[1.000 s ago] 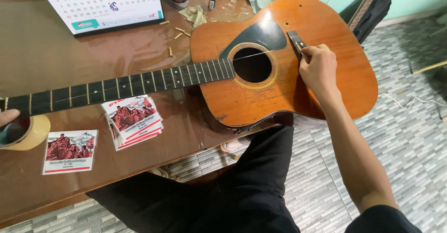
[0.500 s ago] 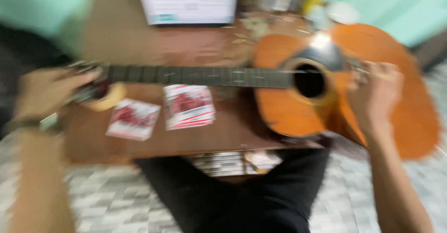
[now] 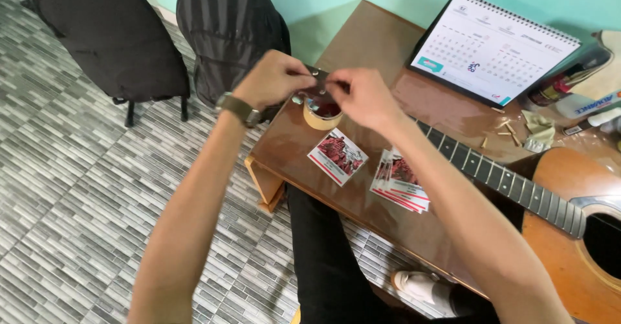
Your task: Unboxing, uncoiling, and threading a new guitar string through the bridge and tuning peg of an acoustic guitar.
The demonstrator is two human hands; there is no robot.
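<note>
Head view: both hands have been brought together at the guitar head, above the tape roll on the worktop. The right hand, formerly at the bridge, is pinched narrow there; the left hand fingers are curled on it.

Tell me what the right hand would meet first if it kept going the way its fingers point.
The right hand points toward the left hand at the guitar headstock. It would probably meet the left fingers first; depth is unclear.
</note>
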